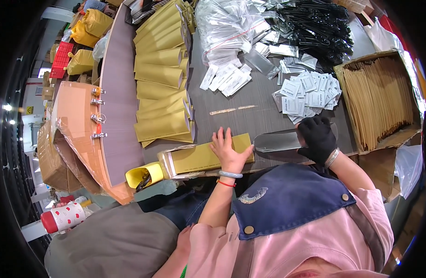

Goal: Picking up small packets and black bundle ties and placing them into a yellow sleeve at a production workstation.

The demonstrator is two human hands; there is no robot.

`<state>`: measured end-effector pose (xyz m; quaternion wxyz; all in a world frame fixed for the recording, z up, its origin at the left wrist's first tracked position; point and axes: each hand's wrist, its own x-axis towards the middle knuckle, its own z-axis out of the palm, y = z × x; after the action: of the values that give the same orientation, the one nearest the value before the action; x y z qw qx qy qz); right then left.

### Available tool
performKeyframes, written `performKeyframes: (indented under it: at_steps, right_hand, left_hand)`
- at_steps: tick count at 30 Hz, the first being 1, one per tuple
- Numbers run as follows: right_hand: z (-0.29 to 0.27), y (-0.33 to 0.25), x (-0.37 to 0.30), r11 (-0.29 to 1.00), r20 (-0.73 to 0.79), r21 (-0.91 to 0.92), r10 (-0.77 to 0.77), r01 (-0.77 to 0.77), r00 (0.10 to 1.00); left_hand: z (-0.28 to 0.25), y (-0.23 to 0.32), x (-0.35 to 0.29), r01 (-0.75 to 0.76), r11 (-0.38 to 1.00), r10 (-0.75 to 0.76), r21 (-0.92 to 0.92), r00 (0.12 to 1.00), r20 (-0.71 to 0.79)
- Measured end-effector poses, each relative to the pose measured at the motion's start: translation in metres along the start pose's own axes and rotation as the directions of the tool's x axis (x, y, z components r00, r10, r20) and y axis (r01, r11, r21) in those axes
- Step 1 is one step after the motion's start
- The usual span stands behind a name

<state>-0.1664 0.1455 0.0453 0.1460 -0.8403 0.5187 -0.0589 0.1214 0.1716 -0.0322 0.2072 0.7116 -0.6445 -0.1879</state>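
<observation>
My bare left hand [229,152] lies with fingers spread on a flat gold paper sleeve [192,160] at the table's near edge. The sleeve's left end sits in a taped cardboard holder [167,162]. In its black glove, my right hand [317,135] grips a clear, greyish plastic strip [274,142], rounded at its left end. The strip lies flat on the table with its left tip close to my left thumb. Part of it is hidden under the glove. Just beyond the glove is a heap of small white square packets [310,92].
Stacked gold sleeves [162,76] line the left side. Farther back are a plastic bag of white packets [227,30] and a pile of black strips [317,30]. A carton [353,118] of brown envelopes stands right. A yellow container [146,176] hangs near-left, beside a person in grey [115,236].
</observation>
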Motion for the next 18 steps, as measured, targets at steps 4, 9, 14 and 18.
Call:
performKeyframes:
  at_steps: [4, 9, 14, 18]
  right_hand:
    - [0.021, -0.008, 0.014, 0.994, 0.084, 0.108, -0.040, 0.031, 0.996]
    - [0.047, -0.042, 0.039, 0.971, 0.037, 0.167, -0.177, 0.169, 0.984]
    - [0.029, -0.019, 0.026, 0.960, -0.188, 0.256, -0.069, 0.117, 0.980]
    - [0.015, 0.006, 0.011, 0.965, -0.326, 0.262, 0.119, -0.032, 0.938]
  left_hand:
    - [-0.006, 0.000, 0.001, 0.013, 1.000, -0.013, -0.009, 1.000, 0.019]
    - [-0.008, 0.005, 0.011, -0.022, 0.998, 0.030, -0.060, 0.992, 0.123]
    - [0.004, 0.016, 0.103, -0.314, 0.942, 0.306, -0.116, 0.948, -0.087]
    - [0.012, 0.022, 0.177, -0.348, 0.930, 0.366, 0.116, 0.897, -0.247]
